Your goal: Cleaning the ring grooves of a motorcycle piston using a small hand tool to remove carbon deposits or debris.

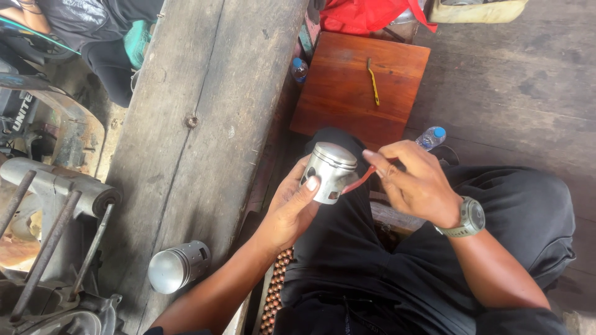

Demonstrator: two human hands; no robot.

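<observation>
My left hand (292, 205) grips a shiny metal piston (330, 170) by its skirt, crown tilted up and to the right, thumb on the side near the pin hole. My right hand (413, 180), with a watch on the wrist, pinches a thin red-handled tool (359, 181) whose tip touches the piston's side. Both hands are held above my lap in dark trousers.
A second piston (179, 267) lies on its side on the worn wooden plank (198, 111) to the left. Engine parts with long studs (49, 242) stand at far left. Ahead is a small brown wooden stool (347, 93) with a yellow tool (373, 80); two plastic bottles (431, 137) lie nearby.
</observation>
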